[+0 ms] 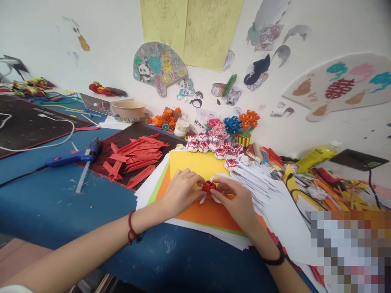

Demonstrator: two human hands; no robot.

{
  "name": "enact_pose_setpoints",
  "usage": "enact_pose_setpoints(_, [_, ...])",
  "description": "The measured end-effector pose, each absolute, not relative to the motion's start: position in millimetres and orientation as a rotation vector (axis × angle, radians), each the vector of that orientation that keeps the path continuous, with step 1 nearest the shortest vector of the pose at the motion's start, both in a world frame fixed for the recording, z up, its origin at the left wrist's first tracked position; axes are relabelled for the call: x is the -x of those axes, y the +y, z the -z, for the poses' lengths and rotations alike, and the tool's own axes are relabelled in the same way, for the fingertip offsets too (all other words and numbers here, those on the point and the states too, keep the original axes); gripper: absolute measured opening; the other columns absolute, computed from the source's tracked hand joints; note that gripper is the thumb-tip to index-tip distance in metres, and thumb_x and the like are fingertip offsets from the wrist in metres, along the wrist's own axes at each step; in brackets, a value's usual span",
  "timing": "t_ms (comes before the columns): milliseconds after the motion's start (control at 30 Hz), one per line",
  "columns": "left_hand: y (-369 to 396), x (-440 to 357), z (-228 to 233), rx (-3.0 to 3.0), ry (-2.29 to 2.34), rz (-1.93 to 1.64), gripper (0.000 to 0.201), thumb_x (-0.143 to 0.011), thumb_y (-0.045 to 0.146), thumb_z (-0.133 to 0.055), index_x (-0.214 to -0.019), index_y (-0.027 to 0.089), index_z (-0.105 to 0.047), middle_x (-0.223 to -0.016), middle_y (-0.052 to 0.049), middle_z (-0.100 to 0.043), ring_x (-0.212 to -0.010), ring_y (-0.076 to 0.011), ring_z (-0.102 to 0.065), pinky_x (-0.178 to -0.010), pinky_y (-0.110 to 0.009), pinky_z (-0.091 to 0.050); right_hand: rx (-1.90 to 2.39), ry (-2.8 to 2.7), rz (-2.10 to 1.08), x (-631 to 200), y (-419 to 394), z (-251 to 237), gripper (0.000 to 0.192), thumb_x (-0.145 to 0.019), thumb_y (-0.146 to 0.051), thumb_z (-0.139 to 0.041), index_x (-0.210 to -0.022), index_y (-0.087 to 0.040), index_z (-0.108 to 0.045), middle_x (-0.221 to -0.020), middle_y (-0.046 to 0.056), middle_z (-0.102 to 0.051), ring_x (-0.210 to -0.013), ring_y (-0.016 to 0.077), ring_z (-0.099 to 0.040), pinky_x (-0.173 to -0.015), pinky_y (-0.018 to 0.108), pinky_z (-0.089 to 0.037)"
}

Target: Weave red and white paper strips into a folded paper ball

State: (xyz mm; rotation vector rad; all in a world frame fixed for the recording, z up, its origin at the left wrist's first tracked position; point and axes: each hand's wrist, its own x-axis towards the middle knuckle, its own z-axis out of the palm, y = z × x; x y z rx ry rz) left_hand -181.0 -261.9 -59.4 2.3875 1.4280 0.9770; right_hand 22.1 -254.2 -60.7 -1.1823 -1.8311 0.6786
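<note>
Between my hands is a small red and white folded paper flower (209, 186), with white strips poking out around its red middle. The fingertips of my left hand (182, 190) pinch it from the left. From the right, the thumb and fingers of my right hand (237, 200) close on it too. Both hands hover over stacked coloured paper (198, 160), yellow and orange on top. Left of the stack lies a pile of folded red paper strips (139, 154). Folded white strips (256, 183) fan out at the right. Several red and white paper flowers (203, 142) sit behind the stack.
A blue glue gun (73, 156) with its cord rests at the left on the blue tabletop (45, 203). A beige bowl (128, 110), a small bottle (181, 127) and bright paper flowers (232, 125) stand along the wall. Scraps and a yellow bottle (316, 156) crowd the right.
</note>
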Motion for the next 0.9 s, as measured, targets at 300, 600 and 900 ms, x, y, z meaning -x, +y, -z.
enact_pose_setpoints(300, [-263,187,54,-2.393,1.294,-1.018,0.024,-0.094,0.035,-0.062,-0.077,0.019,-0.068,-0.073,0.0,-0.069,-0.074,-0.016,-0.06,-0.075,-0.033,-0.036,1.083,-1.95,-0.639,-24,-252,61,0.025,-0.088,-0.037,-0.065,-0.109,-0.025,-0.07,-0.11,0.007,-0.073,-0.095,0.0247,-0.07,-0.089,0.041,-0.056])
enact_pose_setpoints(600, [-250,194,43,-2.575,1.116,-0.899,0.014,-0.094,0.025,-0.058,-0.104,0.024,-0.067,-0.099,-0.004,-0.064,-0.09,-0.0192,-0.053,-0.078,-0.032,-0.038,1.096,-1.957,-0.644,-14,-255,65,0.049,-0.082,-0.04,-0.073,-0.127,-0.027,-0.058,-0.119,0.006,-0.069,-0.112,0.0266,-0.063,-0.099,0.044,-0.048])
enact_pose_setpoints(900, [-237,197,30,-2.583,1.049,-0.69,0.009,-0.095,0.023,-0.055,-0.096,0.021,-0.063,-0.094,-0.003,-0.063,-0.089,-0.019,-0.052,-0.083,-0.032,-0.037,1.051,-1.942,-0.731,-6,-254,63,0.046,-0.082,-0.027,-0.072,-0.126,-0.028,-0.058,-0.113,0.004,-0.071,-0.103,0.0234,-0.066,-0.093,0.039,-0.05])
